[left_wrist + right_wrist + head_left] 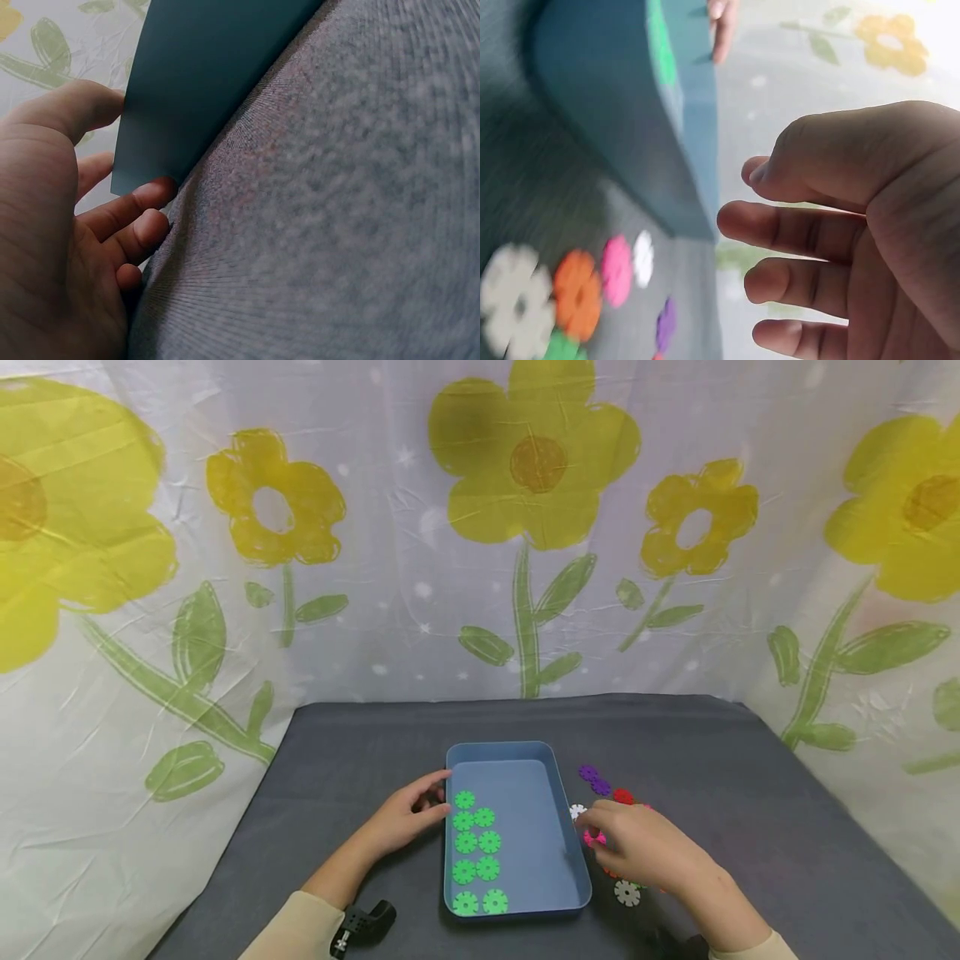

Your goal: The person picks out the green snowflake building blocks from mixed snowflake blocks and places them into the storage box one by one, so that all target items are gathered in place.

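A blue-grey rectangular tray [525,827] lies on the dark cloth. Along its left side are several green snowflake-shaped plastic discs [487,867], roughly in two columns. My left hand [412,814] touches the tray's left outer wall, thumb and fingertips against it; the left wrist view shows the fingers [146,196] at the wall's lower edge. Over the loose discs right of the tray hovers my right hand [641,843], fingers loosely bent, nothing visible between them. Below it are a pink disc [616,271], an orange disc [577,295] and a white disc [643,259].
Two purple discs [595,780] and a red disc [622,796] lie behind the right hand. A pale disc [627,893] is nearer the front, with others partly hidden by the hand. A flower-printed curtain [405,568] hangs behind the cloth-covered table [360,735].
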Demonstrator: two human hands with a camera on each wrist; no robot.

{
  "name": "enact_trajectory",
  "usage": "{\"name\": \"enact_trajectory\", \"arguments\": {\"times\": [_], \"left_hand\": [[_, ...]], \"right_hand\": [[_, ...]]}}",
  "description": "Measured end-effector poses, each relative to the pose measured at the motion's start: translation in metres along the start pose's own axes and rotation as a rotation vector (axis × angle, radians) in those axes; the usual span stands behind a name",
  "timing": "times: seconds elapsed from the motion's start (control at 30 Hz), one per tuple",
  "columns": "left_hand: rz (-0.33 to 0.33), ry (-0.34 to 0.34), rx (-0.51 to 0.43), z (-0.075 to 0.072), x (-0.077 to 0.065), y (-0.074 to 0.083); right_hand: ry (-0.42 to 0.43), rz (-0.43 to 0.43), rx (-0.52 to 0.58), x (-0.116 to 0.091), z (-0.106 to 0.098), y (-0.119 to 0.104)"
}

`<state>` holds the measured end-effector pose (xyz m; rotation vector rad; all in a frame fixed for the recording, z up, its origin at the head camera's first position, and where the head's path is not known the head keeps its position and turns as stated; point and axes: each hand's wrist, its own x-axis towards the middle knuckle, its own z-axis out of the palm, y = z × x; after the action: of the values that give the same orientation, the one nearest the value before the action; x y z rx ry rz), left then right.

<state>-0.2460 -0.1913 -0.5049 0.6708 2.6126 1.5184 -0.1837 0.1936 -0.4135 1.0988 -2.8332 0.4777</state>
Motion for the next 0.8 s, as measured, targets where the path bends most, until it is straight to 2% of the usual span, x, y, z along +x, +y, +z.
{"name": "enact_trajectory", "arguments": {"times": [0.1,0.33,0.57,0.8], "left_hand": [[0.002,-0.003,-0.013,0.0,0.0,0.0],[-0.004,-0.002,0.0,-0.001,0.0,0.001],[-0.001,0.0,-0.003,0.0,0.0,0.001],[-0.005,0.003,-0.009,0.0,0.0,0.001]], "right_hand": [[-0.003,0.021,-0.02,-0.013,0.001,0.009],[-0.083,0.131,-0.04,-0.037,0.005,0.024],[-0.183,0.291,-0.062,-0.044,0.012,0.032],[-0.186,0.283,-0.097,-0.044,0.016,0.036]]}}
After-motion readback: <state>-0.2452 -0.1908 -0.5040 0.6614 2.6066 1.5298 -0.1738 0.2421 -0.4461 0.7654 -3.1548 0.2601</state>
